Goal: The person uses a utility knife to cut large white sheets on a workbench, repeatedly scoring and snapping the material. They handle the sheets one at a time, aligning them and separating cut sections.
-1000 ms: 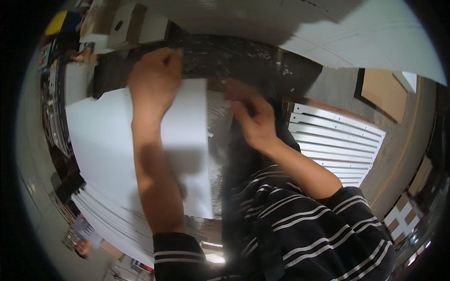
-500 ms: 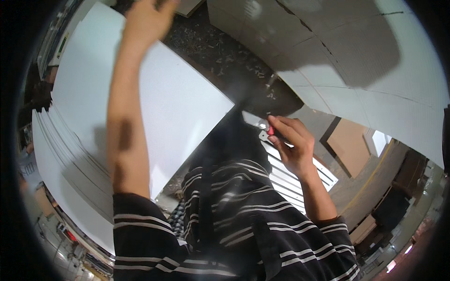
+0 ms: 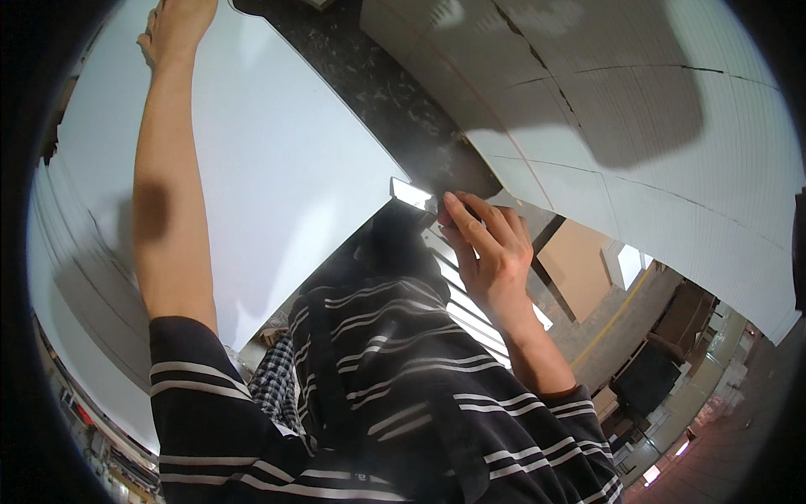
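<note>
My left hand [image 3: 181, 25] rests at the far part of a large white board [image 3: 277, 160], its thumb spread and its other fingertips cut off by the upper edge of the picture. In my right hand [image 3: 497, 248], pinched between thumb and fingers, is a scraper with a wide, shiny flat blade [image 3: 412, 194]. Its blade is at the board's near right corner; whether it touches the edge I cannot tell. My fingers cover most of the handle.
More white boards [image 3: 92, 294] are stacked at the left. A tall stack of pale panels [image 3: 638, 126] stands at the right, past a dark, littered strip of floor [image 3: 403, 109]. A brown board [image 3: 575, 269] lies on the floor, right of my right hand.
My left hand has come down onto the board, farther left. My right hand has brought the scraper left, up to the board's corner. The whole view has shifted a little.
</note>
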The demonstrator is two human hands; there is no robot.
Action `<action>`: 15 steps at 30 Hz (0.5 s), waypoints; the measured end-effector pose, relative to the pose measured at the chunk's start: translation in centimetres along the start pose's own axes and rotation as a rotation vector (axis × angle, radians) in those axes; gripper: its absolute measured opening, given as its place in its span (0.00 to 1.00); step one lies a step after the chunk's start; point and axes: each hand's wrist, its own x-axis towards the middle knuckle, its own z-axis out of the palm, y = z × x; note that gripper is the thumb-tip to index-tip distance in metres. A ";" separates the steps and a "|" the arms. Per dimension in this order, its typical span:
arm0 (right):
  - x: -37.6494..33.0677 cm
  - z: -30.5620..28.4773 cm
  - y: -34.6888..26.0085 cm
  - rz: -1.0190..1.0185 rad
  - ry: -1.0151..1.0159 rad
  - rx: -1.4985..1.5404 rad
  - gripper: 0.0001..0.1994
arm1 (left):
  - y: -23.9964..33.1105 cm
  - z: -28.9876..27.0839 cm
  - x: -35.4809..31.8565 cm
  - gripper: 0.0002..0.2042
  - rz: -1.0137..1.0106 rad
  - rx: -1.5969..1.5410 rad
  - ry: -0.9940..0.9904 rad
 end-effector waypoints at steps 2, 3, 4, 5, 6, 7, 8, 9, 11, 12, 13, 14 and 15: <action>-0.1 -0.2 0.0 0.015 -0.007 -0.004 0.25 | 0.3 -0.4 -0.4 0.25 0.015 -0.007 0.013; -0.1 -0.2 -0.1 0.018 -0.002 -0.011 0.25 | 0.4 -0.4 -0.4 0.25 0.023 -0.010 0.020; -0.2 -0.3 -0.2 0.016 0.009 -0.015 0.25 | 0.3 -0.3 -0.5 0.25 0.026 -0.005 0.024; -0.2 -0.4 -0.3 0.021 0.002 -0.029 0.25 | 0.3 -0.1 -0.5 0.25 0.029 0.000 0.030; -0.2 -0.5 -0.4 0.028 -0.001 -0.033 0.25 | 0.2 -0.1 -0.4 0.25 0.032 0.005 0.037; -0.3 -0.6 -0.6 0.036 -0.004 -0.037 0.25 | 0.2 0.0 -0.4 0.25 0.028 0.010 0.033; -0.2 -0.7 -0.8 0.044 -0.006 -0.042 0.25 | 0.1 0.1 -0.3 0.25 0.025 0.014 0.028; -0.4 -0.8 -0.9 0.050 0.002 -0.048 0.24 | 0.1 0.0 -0.4 0.25 0.023 0.017 0.026; -0.4 -1.0 -1.3 0.062 0.013 -0.058 0.22 | 0.2 -0.2 -0.5 0.26 0.031 0.001 0.015; -0.4 -1.1 -1.4 0.070 0.007 -0.061 0.22 | 0.3 -0.3 -0.6 0.26 0.036 -0.007 0.009; -0.4 -1.2 -1.5 0.078 0.000 -0.064 0.23 | 0.4 -0.4 -0.7 0.27 0.041 -0.001 0.021; -0.4 -1.2 -1.6 0.094 -0.004 -0.068 0.23 | 0.6 -0.4 -0.8 0.27 0.045 0.003 0.032; -0.4 -1.2 -1.6 0.089 -0.005 -0.068 0.23 | 0.9 -0.3 -1.0 0.28 0.051 0.006 0.044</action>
